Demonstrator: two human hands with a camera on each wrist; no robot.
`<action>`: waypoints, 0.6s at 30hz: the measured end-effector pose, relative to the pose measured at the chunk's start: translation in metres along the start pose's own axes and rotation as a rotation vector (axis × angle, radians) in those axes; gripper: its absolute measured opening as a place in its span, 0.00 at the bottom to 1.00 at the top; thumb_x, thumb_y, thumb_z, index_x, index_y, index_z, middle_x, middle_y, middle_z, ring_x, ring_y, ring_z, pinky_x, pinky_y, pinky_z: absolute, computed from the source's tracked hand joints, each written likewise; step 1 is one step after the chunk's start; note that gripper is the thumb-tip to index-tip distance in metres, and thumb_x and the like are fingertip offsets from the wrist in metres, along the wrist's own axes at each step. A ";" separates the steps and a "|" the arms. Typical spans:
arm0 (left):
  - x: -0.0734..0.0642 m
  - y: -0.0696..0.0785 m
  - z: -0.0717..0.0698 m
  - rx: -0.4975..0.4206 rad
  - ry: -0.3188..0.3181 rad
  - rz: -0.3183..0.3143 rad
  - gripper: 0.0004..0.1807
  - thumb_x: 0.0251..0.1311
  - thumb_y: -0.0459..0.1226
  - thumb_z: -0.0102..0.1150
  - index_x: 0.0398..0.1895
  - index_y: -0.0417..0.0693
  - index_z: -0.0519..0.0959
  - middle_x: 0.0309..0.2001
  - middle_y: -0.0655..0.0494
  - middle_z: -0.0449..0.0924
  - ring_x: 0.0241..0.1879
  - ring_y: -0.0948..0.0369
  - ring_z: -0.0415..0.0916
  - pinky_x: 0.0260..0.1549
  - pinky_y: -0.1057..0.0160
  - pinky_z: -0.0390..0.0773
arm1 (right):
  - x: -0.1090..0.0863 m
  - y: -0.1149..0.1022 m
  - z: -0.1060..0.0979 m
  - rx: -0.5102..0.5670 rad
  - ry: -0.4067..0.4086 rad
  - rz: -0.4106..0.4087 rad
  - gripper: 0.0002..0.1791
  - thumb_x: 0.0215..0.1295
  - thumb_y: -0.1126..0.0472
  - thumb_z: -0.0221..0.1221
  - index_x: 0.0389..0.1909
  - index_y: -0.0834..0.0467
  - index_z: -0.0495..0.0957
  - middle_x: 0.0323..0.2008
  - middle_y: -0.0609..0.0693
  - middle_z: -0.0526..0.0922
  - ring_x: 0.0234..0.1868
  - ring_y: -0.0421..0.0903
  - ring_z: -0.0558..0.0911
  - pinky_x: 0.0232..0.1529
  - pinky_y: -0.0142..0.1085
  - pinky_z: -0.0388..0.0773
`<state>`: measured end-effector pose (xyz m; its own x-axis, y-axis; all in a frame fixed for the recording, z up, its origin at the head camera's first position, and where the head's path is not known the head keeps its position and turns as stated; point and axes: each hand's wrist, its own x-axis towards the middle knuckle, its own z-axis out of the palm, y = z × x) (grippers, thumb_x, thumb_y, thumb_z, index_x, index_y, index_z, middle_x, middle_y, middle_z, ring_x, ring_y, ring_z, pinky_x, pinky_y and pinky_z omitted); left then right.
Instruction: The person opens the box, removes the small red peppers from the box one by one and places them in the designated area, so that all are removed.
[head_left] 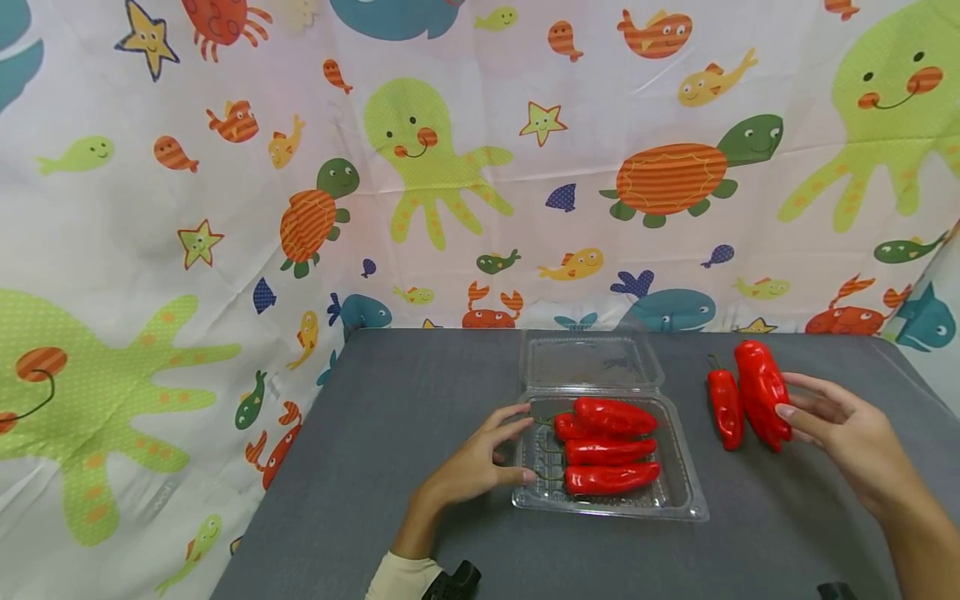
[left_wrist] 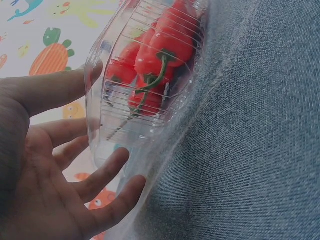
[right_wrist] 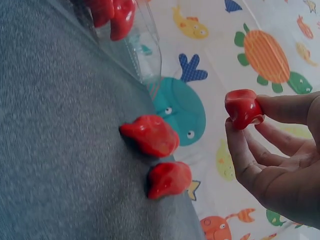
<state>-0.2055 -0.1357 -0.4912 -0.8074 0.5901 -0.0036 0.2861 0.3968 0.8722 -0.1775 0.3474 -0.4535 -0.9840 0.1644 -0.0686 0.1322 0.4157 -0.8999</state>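
My right hand (head_left: 843,437) pinches a shiny red pepper (right_wrist: 242,109) between thumb and fingers, above the table's right side. In the head view it overlaps another pepper (head_left: 753,358) behind it. A second loose pepper (head_left: 725,408) with a green stem lies just left of these. Several red peppers (head_left: 611,479) lie crosswise in a clear plastic clamshell box (head_left: 686,492), stems to the left. My left hand (head_left: 480,458) is at the box's left side, fingers spread and loosely bent, fingertips right at the rim.
The box's clear lid (head_left: 588,362) lies folded back towards the far edge of the grey table (head_left: 360,433). A white curtain (head_left: 480,67) printed with sea animals hangs behind the table and along its left side.
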 end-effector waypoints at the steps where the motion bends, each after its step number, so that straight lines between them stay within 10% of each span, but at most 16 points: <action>1: 0.000 0.000 0.000 -0.001 0.001 0.001 0.43 0.66 0.43 0.72 0.82 0.47 0.65 0.84 0.61 0.52 0.72 0.49 0.69 0.59 0.50 0.79 | 0.001 0.002 -0.001 0.002 0.006 0.007 0.36 0.79 0.50 0.60 0.81 0.58 0.62 0.43 0.23 0.74 0.40 0.21 0.78 0.38 0.27 0.84; 18: -0.001 -0.003 0.001 0.010 0.006 0.001 0.43 0.66 0.45 0.72 0.82 0.47 0.65 0.84 0.63 0.53 0.71 0.50 0.69 0.57 0.55 0.80 | 0.011 0.030 -0.019 -0.025 0.095 0.125 0.43 0.78 0.49 0.61 0.83 0.63 0.55 0.66 0.79 0.68 0.33 0.20 0.78 0.35 0.28 0.84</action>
<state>-0.2053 -0.1365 -0.4939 -0.8102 0.5861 0.0005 0.2920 0.4029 0.8674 -0.1823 0.3784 -0.4734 -0.9440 0.2998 -0.1374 0.2571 0.4084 -0.8758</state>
